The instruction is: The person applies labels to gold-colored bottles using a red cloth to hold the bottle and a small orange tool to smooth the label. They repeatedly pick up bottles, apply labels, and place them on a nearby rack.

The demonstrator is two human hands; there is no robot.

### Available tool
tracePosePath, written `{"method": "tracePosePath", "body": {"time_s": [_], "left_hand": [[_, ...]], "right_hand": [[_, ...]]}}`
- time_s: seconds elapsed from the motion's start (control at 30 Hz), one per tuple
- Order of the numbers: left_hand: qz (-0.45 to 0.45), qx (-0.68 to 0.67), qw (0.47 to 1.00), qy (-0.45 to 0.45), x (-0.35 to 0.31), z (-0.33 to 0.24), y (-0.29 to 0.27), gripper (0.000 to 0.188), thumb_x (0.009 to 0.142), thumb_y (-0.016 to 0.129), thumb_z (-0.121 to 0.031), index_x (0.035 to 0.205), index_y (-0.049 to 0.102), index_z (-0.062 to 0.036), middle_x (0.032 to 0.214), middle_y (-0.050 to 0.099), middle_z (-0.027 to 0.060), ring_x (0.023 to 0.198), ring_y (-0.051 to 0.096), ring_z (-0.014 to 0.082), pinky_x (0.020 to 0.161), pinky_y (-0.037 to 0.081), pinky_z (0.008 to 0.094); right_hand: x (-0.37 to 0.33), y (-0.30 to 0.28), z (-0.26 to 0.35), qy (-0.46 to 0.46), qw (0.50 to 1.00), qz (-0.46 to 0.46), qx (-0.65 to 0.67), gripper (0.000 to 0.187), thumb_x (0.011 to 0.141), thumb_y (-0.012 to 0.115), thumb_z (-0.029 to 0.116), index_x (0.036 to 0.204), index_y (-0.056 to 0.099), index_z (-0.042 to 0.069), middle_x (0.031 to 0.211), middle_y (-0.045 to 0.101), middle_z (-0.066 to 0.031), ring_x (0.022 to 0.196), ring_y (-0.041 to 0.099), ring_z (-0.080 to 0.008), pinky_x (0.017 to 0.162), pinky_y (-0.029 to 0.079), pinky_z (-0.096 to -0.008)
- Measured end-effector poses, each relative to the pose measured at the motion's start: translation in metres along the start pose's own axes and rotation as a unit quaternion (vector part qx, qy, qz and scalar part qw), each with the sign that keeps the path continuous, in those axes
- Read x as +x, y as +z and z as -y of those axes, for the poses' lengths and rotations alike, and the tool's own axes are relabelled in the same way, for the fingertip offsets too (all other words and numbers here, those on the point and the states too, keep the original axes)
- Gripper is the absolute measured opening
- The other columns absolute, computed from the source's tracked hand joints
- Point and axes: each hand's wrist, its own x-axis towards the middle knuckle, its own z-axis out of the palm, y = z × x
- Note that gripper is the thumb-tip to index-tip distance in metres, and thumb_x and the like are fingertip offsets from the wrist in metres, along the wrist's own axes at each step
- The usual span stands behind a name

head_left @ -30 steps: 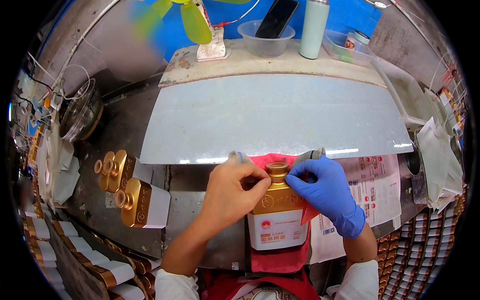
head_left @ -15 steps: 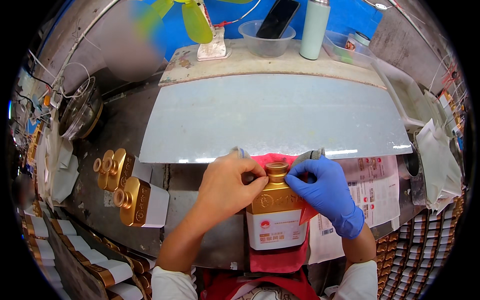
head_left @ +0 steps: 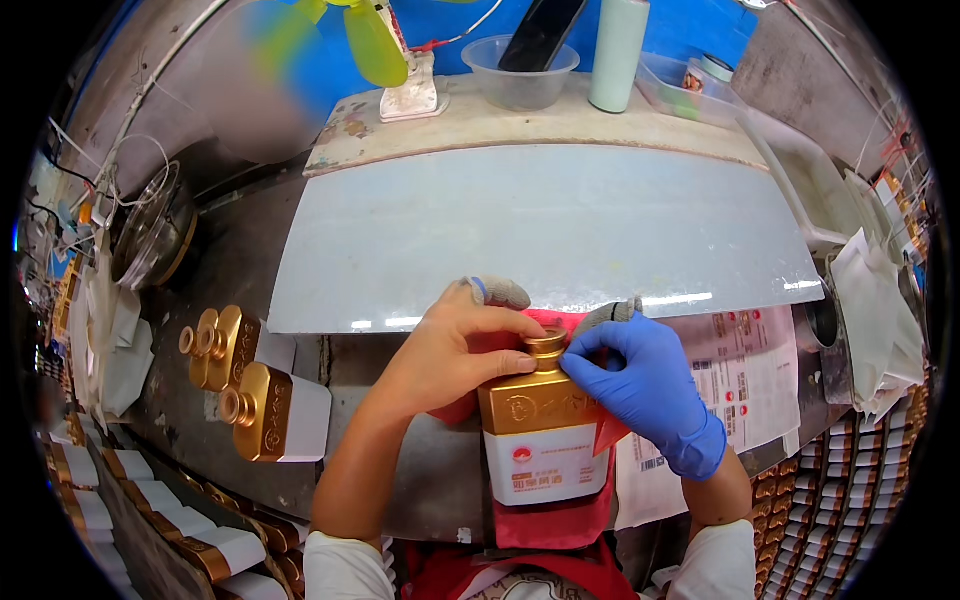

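A gold-and-white bottle (head_left: 545, 465) rests on a red cloth (head_left: 553, 523) in front of me, its gold neck pointing away. My left hand (head_left: 455, 345) is bare except for grey fabric covers on some fingertips. Its thumb and forefinger close on the left side of the bottle neck. My right hand (head_left: 645, 385) wears a blue glove, with grey fabric over a fingertip. Its thumb and forefinger are pinched together at the neck's right side; whatever lies between them is too small to make out. Beneath this hand, a red pointed piece (head_left: 610, 430) hangs against the bottle's shoulder.
Left of the bottle lie several similar gold-and-white bottles (head_left: 285, 412). A pale board (head_left: 545, 230) spans the far side, with printed sheets (head_left: 745, 380) to the right. Behind stand a green fan (head_left: 378, 45), a plastic bowl (head_left: 520, 85) holding a phone, and a flask (head_left: 620, 55).
My left hand's fingers have opened from a pinch and spread along the neck. The bottle has turned and shifted slightly left. My right hand keeps its pinch at the neck.
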Motion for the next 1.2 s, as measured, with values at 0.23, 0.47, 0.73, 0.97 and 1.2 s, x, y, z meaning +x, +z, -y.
{"method": "tracePosePath", "body": {"time_s": [0.23, 0.47, 0.73, 0.97, 1.2], "left_hand": [[0.002, -0.031, 1.0, -0.005, 0.003, 0.005, 0.002, 0.026, 0.068, 0.08, -0.008, 0.093, 0.073, -0.0082, 0.109, 0.06, 0.0077, 0.104, 0.053, 0.0194, 0.092, 0.041, 0.0294], [0.002, -0.053, 0.999, -0.001, 0.004, 0.008, 0.003, 0.026, 0.068, 0.08, -0.009, 0.093, 0.073, -0.0074, 0.11, 0.06, 0.0087, 0.105, 0.052, 0.0196, 0.094, 0.039, 0.0304], [0.01, -0.046, 0.999, 0.003, 0.002, 0.013, 0.001, 0.024, 0.071, 0.078, -0.011, 0.094, 0.072, -0.0096, 0.113, 0.058, 0.0092, 0.109, 0.05, 0.0233, 0.096, 0.039, 0.0328], [0.01, -0.054, 0.998, 0.017, 0.003, 0.015, 0.002, 0.025, 0.07, 0.078, -0.011, 0.094, 0.071, -0.0104, 0.112, 0.058, 0.008, 0.108, 0.05, 0.0232, 0.096, 0.039, 0.0334], [0.018, -0.064, 0.998, 0.0, 0.001, 0.014, 0.003, 0.024, 0.071, 0.077, -0.014, 0.094, 0.07, -0.0118, 0.112, 0.056, 0.0076, 0.11, 0.048, 0.0245, 0.097, 0.038, 0.0343]], "right_hand": [[-0.001, 0.0, 0.002, 0.005, 1.0, 0.002, 0.007, 0.01, 0.079, 0.067, 0.011, 0.079, 0.065, 0.001, 0.076, 0.061, -0.0067, 0.067, 0.056, -0.0182, 0.066, 0.047, -0.0288], [-0.003, 0.001, -0.003, -0.033, 0.998, -0.031, -0.042, 0.01, 0.081, 0.066, 0.013, 0.084, 0.065, 0.004, 0.081, 0.063, -0.0085, 0.071, 0.059, -0.0224, 0.068, 0.049, -0.0324], [-0.04, 0.001, 0.016, -0.063, 0.997, -0.032, -0.01, 0.03, 0.084, 0.063, 0.013, 0.113, 0.06, 0.01, 0.1, 0.064, -0.0119, 0.071, 0.065, -0.0247, 0.063, 0.052, -0.0338], [-0.049, 0.023, 0.011, -0.172, 0.968, -0.023, -0.179, 0.052, 0.08, 0.058, 0.007, 0.131, 0.05, 0.007, 0.088, 0.063, -0.0144, 0.06, 0.061, -0.0279, 0.049, 0.048, -0.0368], [-0.048, 0.024, 0.002, -0.152, 0.973, -0.065, -0.163, 0.042, 0.081, 0.055, 0.003, 0.123, 0.054, 0.008, 0.092, 0.065, -0.0177, 0.064, 0.064, -0.0309, 0.051, 0.05, -0.039]]}}
